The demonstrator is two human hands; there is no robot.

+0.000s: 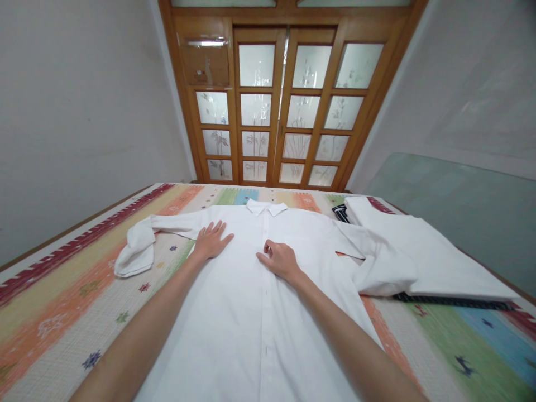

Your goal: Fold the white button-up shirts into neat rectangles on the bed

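On the striped cover [71, 290], white shirt [234, 312] lies front up, collar [266, 210] at the far end. Left hand [209, 241] flat on its upper front, fingers spread, nothing gripped. Right hand [282, 260] at the button placket [264, 321], fingers half curled; can't tell if they pinch fabric. Folded white cloth [446, 265] off to the right.

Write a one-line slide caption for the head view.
Left hand spread on a collared white shirt, right hand loosely curled over its button placket, striped cloth beneath.
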